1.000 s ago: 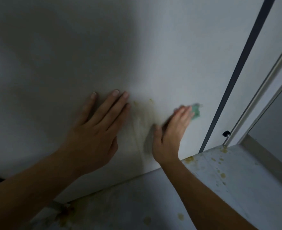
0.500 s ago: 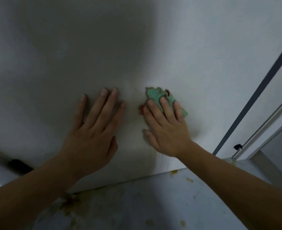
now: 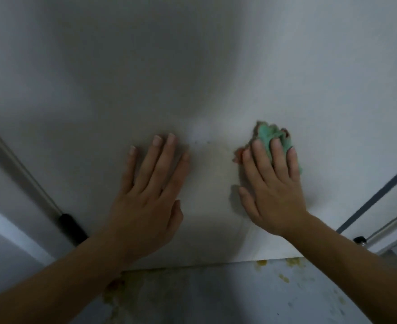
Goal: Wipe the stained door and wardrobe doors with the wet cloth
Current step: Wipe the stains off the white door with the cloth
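Wiping in progress: at centre right the right hand (image 3: 274,183), fingers straight and slightly spread, presses the green cloth (image 3: 268,134) flat on the white door (image 3: 193,66), the left hand (image 3: 150,192) bracing open-fingered at centre; next, probably sweep towards the faint smear (image 3: 214,164) between them.

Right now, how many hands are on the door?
2: the left hand lies flat on the door, bare; the right hand, beside it, presses the green cloth to it.

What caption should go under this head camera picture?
The right hand presses a green cloth against the white door while the left hand rests flat beside it.
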Demonstrator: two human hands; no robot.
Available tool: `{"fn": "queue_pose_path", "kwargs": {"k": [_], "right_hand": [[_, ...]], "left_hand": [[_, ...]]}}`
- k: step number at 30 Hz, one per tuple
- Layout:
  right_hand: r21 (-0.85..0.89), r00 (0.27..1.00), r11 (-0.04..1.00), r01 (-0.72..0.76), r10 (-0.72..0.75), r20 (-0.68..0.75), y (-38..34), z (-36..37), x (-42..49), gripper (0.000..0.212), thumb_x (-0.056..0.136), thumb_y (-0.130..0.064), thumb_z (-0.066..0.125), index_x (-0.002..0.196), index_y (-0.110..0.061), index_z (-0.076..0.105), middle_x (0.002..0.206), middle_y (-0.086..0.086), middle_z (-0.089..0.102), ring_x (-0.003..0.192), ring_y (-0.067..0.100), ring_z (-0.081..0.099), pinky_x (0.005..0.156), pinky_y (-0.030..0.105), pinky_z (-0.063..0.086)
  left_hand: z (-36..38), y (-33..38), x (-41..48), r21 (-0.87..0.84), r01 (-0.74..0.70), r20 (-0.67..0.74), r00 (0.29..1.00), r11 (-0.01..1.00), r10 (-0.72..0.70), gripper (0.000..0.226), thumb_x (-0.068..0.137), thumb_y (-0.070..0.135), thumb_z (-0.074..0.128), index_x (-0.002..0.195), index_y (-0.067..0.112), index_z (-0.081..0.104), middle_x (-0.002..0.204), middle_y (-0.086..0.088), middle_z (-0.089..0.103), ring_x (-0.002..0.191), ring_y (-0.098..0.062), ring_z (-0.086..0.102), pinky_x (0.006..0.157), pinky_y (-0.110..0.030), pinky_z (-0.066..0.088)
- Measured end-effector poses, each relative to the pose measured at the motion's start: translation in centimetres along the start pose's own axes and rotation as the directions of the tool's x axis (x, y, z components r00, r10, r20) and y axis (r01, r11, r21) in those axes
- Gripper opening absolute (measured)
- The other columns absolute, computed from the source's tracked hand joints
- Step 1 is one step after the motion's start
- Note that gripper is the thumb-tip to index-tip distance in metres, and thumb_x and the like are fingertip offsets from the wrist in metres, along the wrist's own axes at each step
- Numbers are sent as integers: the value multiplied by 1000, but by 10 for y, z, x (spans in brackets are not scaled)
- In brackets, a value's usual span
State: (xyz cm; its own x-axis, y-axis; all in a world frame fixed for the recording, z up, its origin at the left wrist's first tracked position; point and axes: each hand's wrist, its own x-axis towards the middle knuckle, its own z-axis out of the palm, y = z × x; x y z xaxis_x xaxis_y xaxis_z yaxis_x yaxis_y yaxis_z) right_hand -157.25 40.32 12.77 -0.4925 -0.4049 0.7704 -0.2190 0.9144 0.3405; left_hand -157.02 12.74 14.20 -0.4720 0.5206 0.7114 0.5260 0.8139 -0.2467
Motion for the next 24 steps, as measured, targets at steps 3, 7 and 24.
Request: {"fn": "queue_pose_path", "kwargs": {"k": [3, 7, 24], "right_hand": [[11, 996, 1000, 20, -19, -83, -20, -17, 67, 72, 103, -42, 36, 162, -12, 8, 169, 11, 9, 157, 33, 1, 126, 51, -1], [-58, 912, 911, 409, -405, 71, -25, -9, 56, 65, 105, -41, 32, 162, -13, 17, 167, 7, 13, 157, 28, 9, 127, 47, -2], [-81, 603, 611, 787, -737, 306, -38, -44, 124, 70, 99, -35, 44, 161, -12, 21, 169, 5, 16, 157, 24, 9, 128, 44, 3]], "left_hand": [[1, -19, -9, 1, 106, -42, 994, 994, -106, 86, 87, 26, 63, 160, 5, 24, 169, -20, 2, 158, -38, 1, 125, -63, 8], [3, -16, -16, -75, 259, -109, 958, 963, -266, 83, 89, 29, 59, 161, 7, 23, 168, -19, 7, 158, -39, 3, 123, -67, 12], [5, -38, -46, -316, 276, -179, 922, 908, -343, 73, 93, 15, 53, 156, -3, 22, 166, -22, 16, 158, -38, 11, 126, -59, 16]]}}
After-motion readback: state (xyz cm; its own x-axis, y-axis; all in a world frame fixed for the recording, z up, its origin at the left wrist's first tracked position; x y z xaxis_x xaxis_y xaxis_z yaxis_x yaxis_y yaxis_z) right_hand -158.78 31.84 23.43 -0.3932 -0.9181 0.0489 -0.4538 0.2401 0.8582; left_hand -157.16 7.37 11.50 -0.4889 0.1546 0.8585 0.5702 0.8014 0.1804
